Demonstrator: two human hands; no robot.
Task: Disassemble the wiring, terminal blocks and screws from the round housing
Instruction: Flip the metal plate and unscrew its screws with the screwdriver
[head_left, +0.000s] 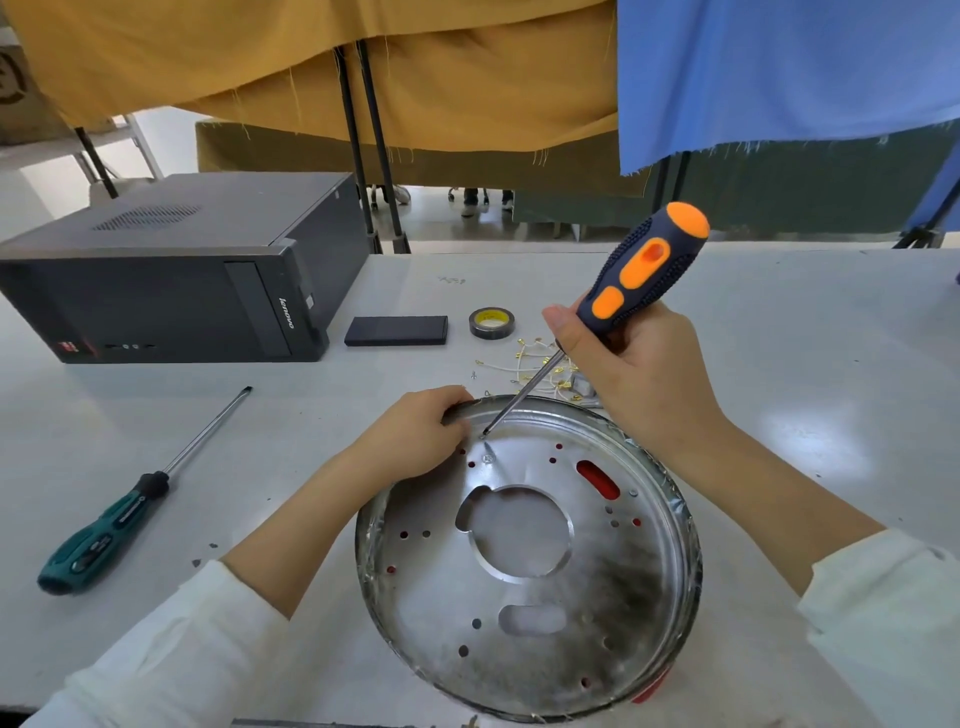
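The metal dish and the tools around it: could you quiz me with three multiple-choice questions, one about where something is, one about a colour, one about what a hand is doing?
1. Where does the spare screwdriver lie?
A. inside the dish
B. on the table left of the dish
C. on top of the computer

2. What colour is the handle of the screwdriver in use?
A. dark blue and orange
B. red
C. plain white

3. What is the left hand doing?
A. lying flat on the table
B. lifting the tape roll
C. gripping the dish's rim

Answers:
1 B: the spare screwdriver lies on the table, left of the dish.
2 A: the screwdriver in use, held by the right hand, has a dark blue and orange handle.
3 C: the left hand curls over the far rim.
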